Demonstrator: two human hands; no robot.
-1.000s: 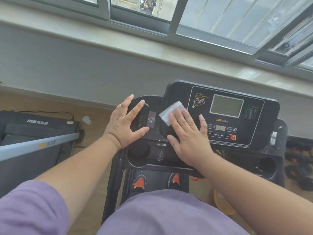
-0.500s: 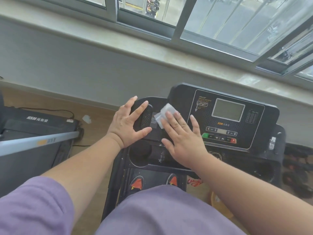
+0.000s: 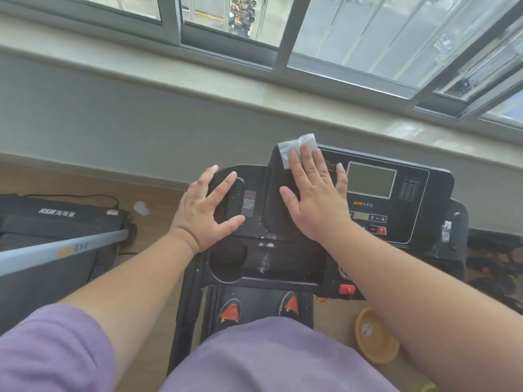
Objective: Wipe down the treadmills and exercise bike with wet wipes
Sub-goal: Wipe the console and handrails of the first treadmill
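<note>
I stand on a black treadmill whose console (image 3: 410, 190) faces me under the window. My right hand (image 3: 317, 196) lies flat with straight fingers on the console's upper left part, pressing a white wet wipe (image 3: 294, 149) against its top edge; most of the wipe is hidden under my fingers. My left hand (image 3: 206, 207) rests open on the console's left wing, fingers spread beside the ribbed speaker grille (image 3: 235, 198). White specks show on the tray (image 3: 266, 258) below my hands.
A second, folded treadmill (image 3: 56, 222) with a grey rail lies on the wooden floor to the left. A scrap of white paper (image 3: 141, 207) lies by the wall. An orange bowl (image 3: 376, 338) sits on the floor at right. Dark dumbbells (image 3: 492, 267) lie at far right.
My right hand slid the wipe left across the console's lower left, then up to its top left edge. The left hand stayed on the left wing.
</note>
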